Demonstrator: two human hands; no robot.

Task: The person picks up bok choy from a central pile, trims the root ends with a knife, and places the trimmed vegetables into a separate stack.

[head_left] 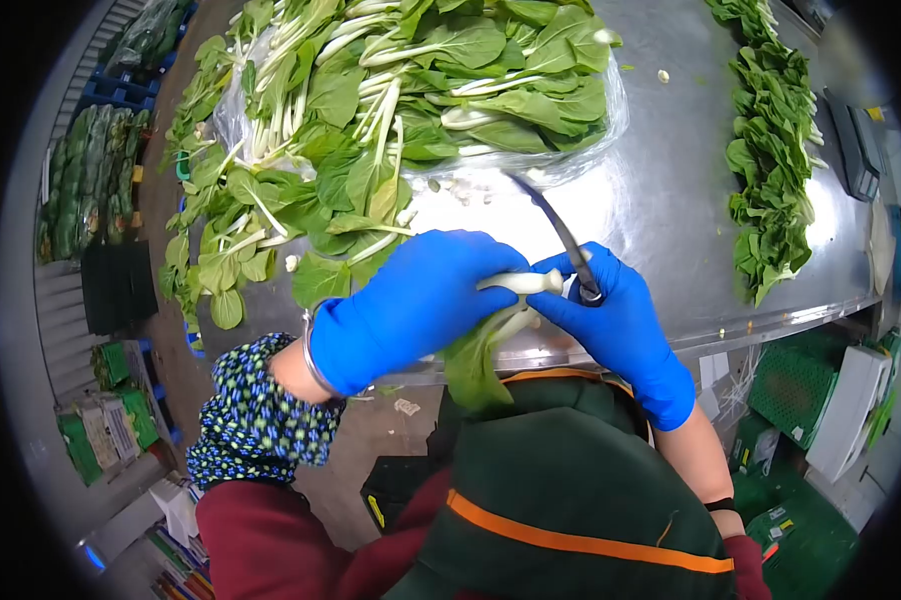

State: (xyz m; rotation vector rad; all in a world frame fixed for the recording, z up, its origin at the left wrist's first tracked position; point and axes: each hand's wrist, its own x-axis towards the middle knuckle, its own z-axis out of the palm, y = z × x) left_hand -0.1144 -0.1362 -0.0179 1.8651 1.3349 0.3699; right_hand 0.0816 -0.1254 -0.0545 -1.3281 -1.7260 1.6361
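Hands: two blue-gloved ones at work, left hand [411, 308] and right hand [616, 325], facing each other over the near edge.
Left grip: closed, thumb and fingers pinching the white stems of one leafy plant [519, 284].
Right grip: curled shut round the handle of one knife [563, 225], thumb up against the stem base.
Plant: there it is, between the hands, white base toward 3 o'clock, green leaf hanging toward 7 o'clock over the counter's near edge.
Blade: just the one, curved, rising from the right hand toward 11 o'clock, tip over the counter [676, 190].
Greens: two main groups; a big heap [451, 85] from 10 to 12 o'clock, partly on clear plastic [621, 105], and a long row [771, 170] at 2 o'clock. Too many to count singly.
Scraps: several small pale bits [476, 192] just beyond the hands.
Edges: the counter's rim runs close below both hands; loose leaves crowd its left side.
Open room: bare metal between heap and row, from 1 to 3 o'clock; tight toward 10.
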